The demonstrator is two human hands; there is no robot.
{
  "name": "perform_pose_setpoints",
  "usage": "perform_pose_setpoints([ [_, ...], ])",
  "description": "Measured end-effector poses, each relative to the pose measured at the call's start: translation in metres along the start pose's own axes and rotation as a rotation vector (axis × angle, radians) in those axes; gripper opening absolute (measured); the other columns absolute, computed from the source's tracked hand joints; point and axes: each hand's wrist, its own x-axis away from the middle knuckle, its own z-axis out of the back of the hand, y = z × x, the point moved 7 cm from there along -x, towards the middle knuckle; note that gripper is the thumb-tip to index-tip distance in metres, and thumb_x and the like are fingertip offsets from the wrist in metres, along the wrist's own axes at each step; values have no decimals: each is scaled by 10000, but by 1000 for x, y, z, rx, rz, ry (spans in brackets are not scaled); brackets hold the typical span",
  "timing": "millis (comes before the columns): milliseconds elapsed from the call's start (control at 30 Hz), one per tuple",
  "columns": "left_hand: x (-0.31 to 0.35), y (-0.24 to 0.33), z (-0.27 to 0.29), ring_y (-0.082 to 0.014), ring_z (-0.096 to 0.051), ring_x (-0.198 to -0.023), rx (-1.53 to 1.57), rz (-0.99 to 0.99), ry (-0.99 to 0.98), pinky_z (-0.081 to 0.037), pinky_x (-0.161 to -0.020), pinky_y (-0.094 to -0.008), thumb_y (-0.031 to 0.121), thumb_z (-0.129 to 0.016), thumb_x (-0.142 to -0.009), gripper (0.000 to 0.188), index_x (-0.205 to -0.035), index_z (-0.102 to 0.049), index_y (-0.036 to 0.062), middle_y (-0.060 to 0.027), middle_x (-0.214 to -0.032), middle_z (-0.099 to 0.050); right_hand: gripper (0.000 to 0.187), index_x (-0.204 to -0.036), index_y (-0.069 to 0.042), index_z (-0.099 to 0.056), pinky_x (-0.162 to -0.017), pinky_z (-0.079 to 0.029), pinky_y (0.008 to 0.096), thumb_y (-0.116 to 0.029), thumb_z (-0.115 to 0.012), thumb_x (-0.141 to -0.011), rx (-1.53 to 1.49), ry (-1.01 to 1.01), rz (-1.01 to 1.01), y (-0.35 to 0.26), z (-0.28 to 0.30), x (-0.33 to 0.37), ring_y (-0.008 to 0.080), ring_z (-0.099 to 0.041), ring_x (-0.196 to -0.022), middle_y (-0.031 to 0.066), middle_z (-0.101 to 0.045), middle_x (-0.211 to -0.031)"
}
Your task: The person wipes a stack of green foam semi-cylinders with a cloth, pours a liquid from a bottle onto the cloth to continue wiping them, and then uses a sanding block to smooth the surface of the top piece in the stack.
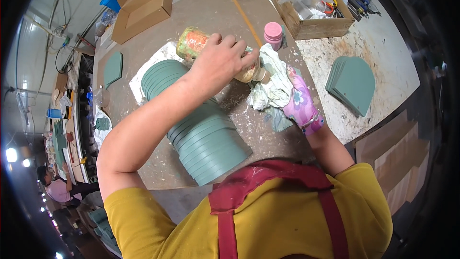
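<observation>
My bare left hand [218,62] is wrapped round a clear plastic bottle [190,42] with an orange and green label. It lies tilted on its side, its neck pointing right against a crumpled whitish cloth [275,77]. My right hand [302,98], in a pink flowered glove, is closed on that cloth; its fingertips are partly hidden. Beneath my left forearm a long row of overlapping green rounded sheets [211,144] fans across the brown work board [273,141]. A pink bottle [273,34] stands just beyond the cloth.
A stack of green sheets [352,84] lies on the right, and one green piece [113,68] at the left. Behind are an open cardboard box [143,7], a wooden strip [242,12] and a wooden crate [321,29] of plastic bags. Another person [60,187] is far left.
</observation>
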Motion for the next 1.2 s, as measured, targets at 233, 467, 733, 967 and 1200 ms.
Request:
perform_pose_setpoints([
  [233, -1, -28, -6, -198, -533, -897, -50, 90, -39, -398, -761, -345, 49, -598, -727, 498, -1194, -495, 188, -19, -927, -528, 557, -1390, 18, -317, -1060, -356, 470, -373, -275, -996, 152, 367, -18, 7, 11, -1, 345, -467, -1229, 203, -442, -1360],
  [467, 0, -7, -3, -193, -541, -884, 0, 24, -54, -399, -753, -347, 78, -582, -753, 484, -1215, -495, 195, -19, -914, -541, 541, -1391, 32, -304, -1079, -331, 458, -341, -290, -999, 192, 216, 84, -7, 15, -17, 328, -446, -1253, 200, -418, -1380],
  [733, 2, -31, -5, -196, -547, -870, -30, 74, -90, -400, -736, -348, 102, -596, -766, 455, -1204, -524, 203, -13, -883, -541, 468, -1371, -4, -357, -1073, -341, 450, -277, -335, -992, 165, 242, -25, 21, 6, -21, 295, -467, -1236, 159, -444, -1372],
  [967, -11, -48, -41, -222, -558, -950, 104, 123, -55, -427, -799, -364, 158, -680, -736, 555, -1258, -496, 202, -30, -994, -578, 438, -1334, -27, -411, -1004, -420, 464, -297, -310, -1005, 212, 244, 46, 1, -1, -41, 300, -533, -1156, 157, -511, -1295],
  [1200, -44, -127, -111, -276, -535, -1131, 967, 757, 68, -438, -961, -354, 108, -775, -698, 706, -1271, -377, -6, -171, -1222, -538, 477, -1345, -11, -404, -1057, -360, 443, -324, -360, -988, 239, 252, 124, -33, 0, -46, 281, -492, -1218, 174, -485, -1338],
])
